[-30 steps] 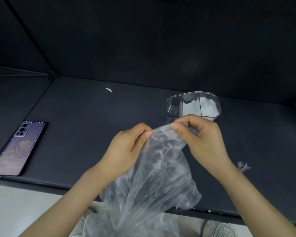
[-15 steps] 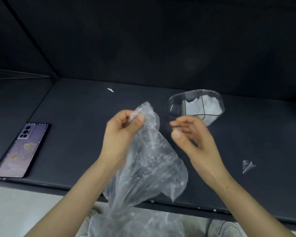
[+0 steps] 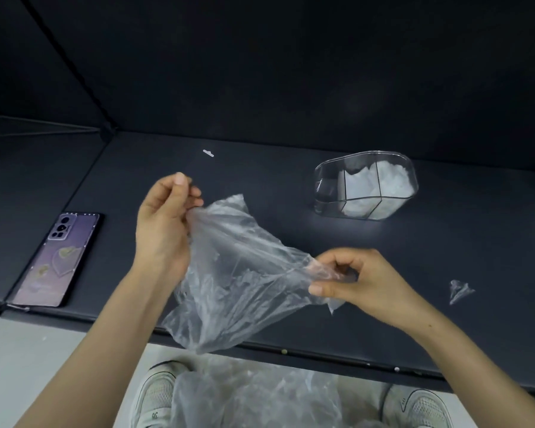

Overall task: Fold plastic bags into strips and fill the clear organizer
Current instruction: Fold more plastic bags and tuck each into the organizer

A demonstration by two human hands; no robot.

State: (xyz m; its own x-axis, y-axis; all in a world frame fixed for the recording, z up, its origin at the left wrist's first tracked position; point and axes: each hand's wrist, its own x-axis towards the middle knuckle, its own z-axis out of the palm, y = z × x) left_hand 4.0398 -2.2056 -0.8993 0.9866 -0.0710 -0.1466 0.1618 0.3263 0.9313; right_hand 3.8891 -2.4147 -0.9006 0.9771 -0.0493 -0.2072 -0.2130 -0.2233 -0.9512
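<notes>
Bag (image 3: 238,273): clear thin film, creased, unfolded. Held in the air, stretched slantwise between both hands above the front edge of the counter (image 3: 476,242); its lower corner hangs past that edge.

Left hand (image 3: 164,230): fingers curled, pinching the bag's upper corner, raised over the counter's middle.

Right hand (image 3: 362,282): thumb and fingers pinching the opposite edge, lower and nearer the front edge.

Organizer (image 3: 325,193): clear, divided, upright toward the back right of the counter, well apart from the hands. Its two right compartments hold white folded bags (image 3: 383,183); the left one looks unfilled.

Scrap (image 3: 459,290): small crumpled plastic, right of the right hand, near the front edge.

Phone (image 3: 59,257): face down at the front left corner.

Pile (image 3: 260,396): more clear bags below the counter, between two shoes (image 3: 158,393).

Risks, as judged: the film is slick and gripped only at two small points, so either pinch may slip and drop the bag onto the pile. A hard pull across the stretch may tear it. Creases left unsmoothed would give a crooked strip that springs open. The organizer looks light and may tip or slide when a strip is pushed in.
</notes>
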